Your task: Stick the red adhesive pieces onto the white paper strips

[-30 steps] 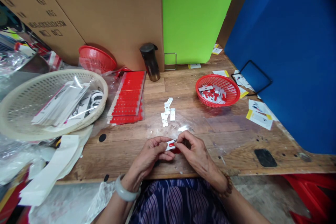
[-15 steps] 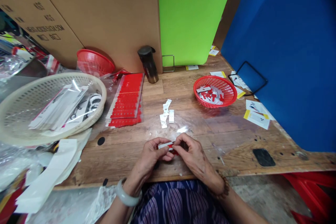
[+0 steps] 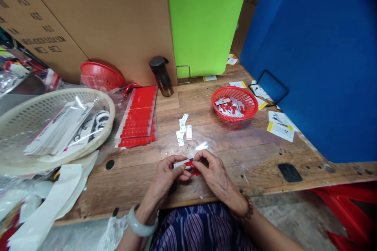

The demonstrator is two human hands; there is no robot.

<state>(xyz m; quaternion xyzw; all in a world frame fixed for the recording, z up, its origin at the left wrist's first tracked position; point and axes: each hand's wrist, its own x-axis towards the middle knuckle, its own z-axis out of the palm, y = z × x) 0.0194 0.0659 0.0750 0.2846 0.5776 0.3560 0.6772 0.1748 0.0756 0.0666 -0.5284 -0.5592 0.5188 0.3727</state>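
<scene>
A tall brown cardboard panel [image 3: 123, 19] with printed lettering, a bright green panel [image 3: 206, 19] and a large blue panel [image 3: 306, 47] stand along the back and right of a wooden table [image 3: 232, 147]. At the near edge, in the middle, a person's two hands come together just above the tabletop around a small white-and-red piece [image 3: 180, 163]. The left hand [image 3: 165, 172] pinches its white part between thumb and fingers. The right hand [image 3: 216, 173] has its thumb and forefinger closed on the red end; how much they grip is partly hidden. A pale bangle [image 3: 141, 225] circles the left wrist, a brown beaded bracelet [image 3: 246, 208] the right.

Just beyond the hands lies a loose cluster of small white pieces [image 3: 182, 130], some overlapping. Farther off to the right, a red basket [image 3: 251, 97] holds a heap of white and red pieces, and printed cards [image 3: 280, 131] with yellow bands lie near it. To the left of the cluster are stacked red sheets [image 3: 140, 111], with a dark tumbler [image 3: 162, 79] upright behind them, close to the cardboard. At far left, a wide cream basket [image 3: 110, 110] holds white packets and rings under clear plastic; a second red bowl-shaped basket [image 3: 101, 74] leans behind it.
</scene>
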